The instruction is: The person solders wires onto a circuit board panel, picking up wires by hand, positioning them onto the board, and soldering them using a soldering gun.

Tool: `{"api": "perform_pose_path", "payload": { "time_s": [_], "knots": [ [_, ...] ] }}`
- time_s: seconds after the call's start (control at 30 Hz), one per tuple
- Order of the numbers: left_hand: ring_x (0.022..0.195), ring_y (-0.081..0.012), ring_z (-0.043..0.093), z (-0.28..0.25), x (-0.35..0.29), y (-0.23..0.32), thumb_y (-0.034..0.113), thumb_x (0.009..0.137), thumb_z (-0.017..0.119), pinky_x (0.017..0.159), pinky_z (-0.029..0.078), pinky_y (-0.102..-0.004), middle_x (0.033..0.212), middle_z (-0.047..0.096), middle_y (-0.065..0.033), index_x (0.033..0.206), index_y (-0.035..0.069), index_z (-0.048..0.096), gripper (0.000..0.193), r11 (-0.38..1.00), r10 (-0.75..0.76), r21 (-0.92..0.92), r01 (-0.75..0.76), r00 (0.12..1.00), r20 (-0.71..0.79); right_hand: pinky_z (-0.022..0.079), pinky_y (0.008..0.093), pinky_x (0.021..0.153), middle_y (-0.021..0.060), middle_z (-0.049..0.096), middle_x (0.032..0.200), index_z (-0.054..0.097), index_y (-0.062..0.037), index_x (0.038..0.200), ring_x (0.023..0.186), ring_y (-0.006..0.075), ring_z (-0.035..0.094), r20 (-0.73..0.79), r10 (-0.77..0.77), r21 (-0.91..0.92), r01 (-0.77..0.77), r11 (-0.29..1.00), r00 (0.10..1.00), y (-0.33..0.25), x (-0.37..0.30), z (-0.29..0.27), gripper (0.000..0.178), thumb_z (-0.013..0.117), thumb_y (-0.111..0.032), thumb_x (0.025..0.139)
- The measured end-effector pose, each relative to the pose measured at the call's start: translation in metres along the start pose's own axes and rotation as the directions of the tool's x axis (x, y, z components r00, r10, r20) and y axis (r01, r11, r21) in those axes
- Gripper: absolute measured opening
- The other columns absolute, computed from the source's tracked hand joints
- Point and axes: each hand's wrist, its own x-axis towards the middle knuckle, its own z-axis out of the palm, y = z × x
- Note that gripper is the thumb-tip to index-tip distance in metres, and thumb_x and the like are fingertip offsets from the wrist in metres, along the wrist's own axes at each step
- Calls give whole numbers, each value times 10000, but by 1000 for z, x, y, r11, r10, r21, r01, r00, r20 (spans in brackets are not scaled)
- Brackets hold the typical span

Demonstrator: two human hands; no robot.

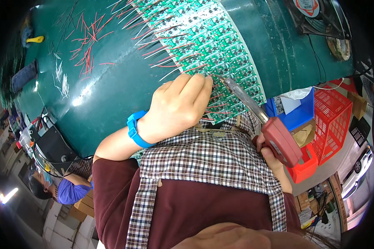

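A panel of green circuit boards (232,62) lies on the green table, with red, white and black wires fixed along its left part. My left hand (180,101), with a blue wristband, rests over the panel's lower left part. Its fingers are pressed together at the boards; what they pinch is hidden. My right hand (272,159) is wrapped round the red grip of a soldering gun (282,142). The gun's metal barrel slants up and left, and its tip is at the boards just beside my left fingertips.
Loose red wires (87,54) and white wires (62,81) lie on the green mat (124,89) to the left. A fan (316,16) stands at the far right. Beside the table are a blue bin (301,108) and a red crate (332,120). Another person (66,189) sits at left.
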Motion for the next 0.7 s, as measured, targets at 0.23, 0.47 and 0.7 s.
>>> {"api": "perform_pose_path", "payload": {
  "time_s": [0.23, 0.47, 0.7],
  "knots": [
    [584, -175, 520, 0, -1, -2, -1, 569, 575, 479, 422, -273, 764, 519, -64, 915, -20, 599, 347, 1000, -1, 1, 1, 1000, 1, 471, 320, 793, 157, 596, 992, 438, 95, 1160, 863, 224, 614, 143, -179, -350, 219, 911, 973, 11, 6, -6, 675, 744, -241, 660],
    [590, -170, 516, 3, 3, -6, 0, 575, 577, 479, 419, -272, 763, 509, -57, 913, -19, 596, 339, 1000, -8, -2, 8, 1000, 1, 470, 295, 763, 135, 609, 952, 479, 85, 1117, 843, 209, 608, 24, -187, -238, 187, 953, 982, -2, 6, -1, 630, 737, -288, 680],
    [604, -198, 535, -2, 7, 0, 4, 601, 590, 497, 430, -299, 749, 523, -70, 914, -2, 602, 314, 1000, -3, -28, 4, 1000, 15, 420, 250, 525, 121, 570, 910, 394, 36, 1145, 563, 129, 501, -222, -239, 223, 288, 931, 945, -24, 16, 9, 679, 666, -428, 730]
  ]
}}
